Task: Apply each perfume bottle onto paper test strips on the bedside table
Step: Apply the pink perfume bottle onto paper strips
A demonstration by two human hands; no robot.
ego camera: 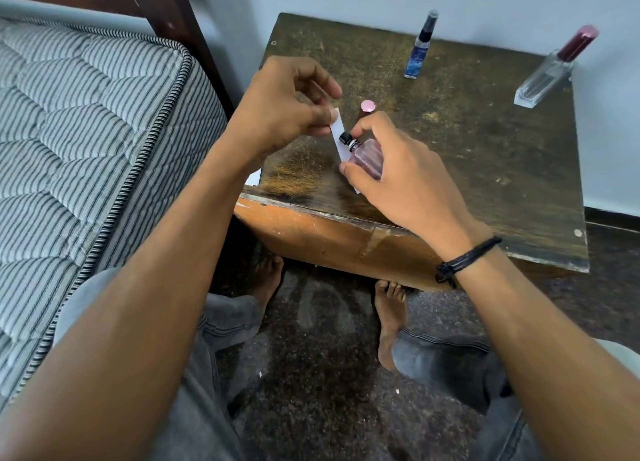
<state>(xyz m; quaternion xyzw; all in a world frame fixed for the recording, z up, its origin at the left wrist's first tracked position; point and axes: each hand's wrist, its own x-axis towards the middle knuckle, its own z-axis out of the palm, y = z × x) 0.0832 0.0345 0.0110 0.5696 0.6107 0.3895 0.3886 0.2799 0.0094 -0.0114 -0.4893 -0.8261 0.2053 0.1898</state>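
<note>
My left hand (287,103) pinches the top of a white paper test strip (339,138) above the bedside table (467,155). My right hand (398,176) grips a small pink perfume bottle (367,157), its black nozzle tilted against the strip and my index finger over the top. The bottle's pink cap (367,108) stands on the table just behind my hands. A slim blue bottle (420,46) stands at the back. A clear bottle with a dark red cap (554,69) stands at the back right.
Another white paper (254,177) lies at the table's front left corner, partly under my left forearm. A striped mattress (86,131) borders the table on the left. A pale wall runs behind it. My bare feet rest on the dark floor (311,374) below.
</note>
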